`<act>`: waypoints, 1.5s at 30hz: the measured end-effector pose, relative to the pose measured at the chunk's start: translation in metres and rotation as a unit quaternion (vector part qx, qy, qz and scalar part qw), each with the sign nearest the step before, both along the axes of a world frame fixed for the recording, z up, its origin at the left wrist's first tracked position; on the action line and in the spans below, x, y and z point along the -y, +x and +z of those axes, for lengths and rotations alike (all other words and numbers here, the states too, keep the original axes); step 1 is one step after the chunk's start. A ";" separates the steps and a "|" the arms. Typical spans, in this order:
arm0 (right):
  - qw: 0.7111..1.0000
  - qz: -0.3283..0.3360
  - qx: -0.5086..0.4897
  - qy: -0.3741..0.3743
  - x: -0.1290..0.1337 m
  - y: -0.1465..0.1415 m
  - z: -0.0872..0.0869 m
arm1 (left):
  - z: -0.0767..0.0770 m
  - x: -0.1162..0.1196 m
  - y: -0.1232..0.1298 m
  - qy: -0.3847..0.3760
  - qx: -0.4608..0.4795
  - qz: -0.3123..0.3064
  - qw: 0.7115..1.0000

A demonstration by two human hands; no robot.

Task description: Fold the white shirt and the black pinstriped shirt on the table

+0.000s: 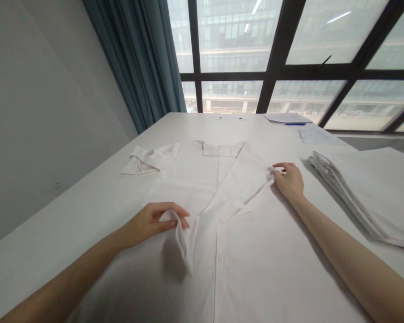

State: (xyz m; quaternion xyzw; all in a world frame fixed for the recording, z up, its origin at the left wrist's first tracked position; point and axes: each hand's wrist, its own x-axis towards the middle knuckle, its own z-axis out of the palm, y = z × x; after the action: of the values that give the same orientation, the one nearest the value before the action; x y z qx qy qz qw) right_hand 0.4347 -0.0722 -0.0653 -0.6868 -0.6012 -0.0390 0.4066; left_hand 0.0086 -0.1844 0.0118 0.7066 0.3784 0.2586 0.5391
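Note:
A white buttoned shirt [256, 251] lies spread on the white table, its collar [220, 149] toward the far side. One short sleeve [151, 159] reaches out to the left, crumpled. My left hand [160, 220] pinches a raised fold of the cloth near the shirt's middle, thumb below and fingers above. At the right shoulder edge, my right hand [287, 179] is closed with thumb and fingers on a small gathered bit of the fabric. A diagonal fold crosses the chest between the two hands. A small button [220, 259] shows on the front strip.
Folded white garments [373, 193] are stacked on the right side of the table [101, 193]. Papers [318, 134] and a blue pen [295, 124] lie at the far right. Behind stand a blue curtain [144, 58] and dark-framed windows; a grey wall [47, 103] borders the left.

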 end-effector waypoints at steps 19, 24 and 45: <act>0.975 0.202 0.062 -0.065 0.022 -0.033 0.021 | -0.024 0.018 -0.019 -0.142 0.138 0.358 0.912; 0.953 0.271 0.114 -0.072 0.032 -0.045 0.029 | -0.018 0.023 -0.026 -0.176 0.169 0.282 0.928; 0.893 0.386 0.167 -0.162 0.022 -0.055 0.035 | -0.015 0.045 -0.028 -0.068 -0.076 0.020 0.995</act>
State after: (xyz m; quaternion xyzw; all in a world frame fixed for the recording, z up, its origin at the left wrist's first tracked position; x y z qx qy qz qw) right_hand 0.3794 -0.0938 -0.0298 -0.4402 -0.8760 0.1049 0.1670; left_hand -0.0192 -0.2289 -0.0029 0.6786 0.4486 0.1886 0.5502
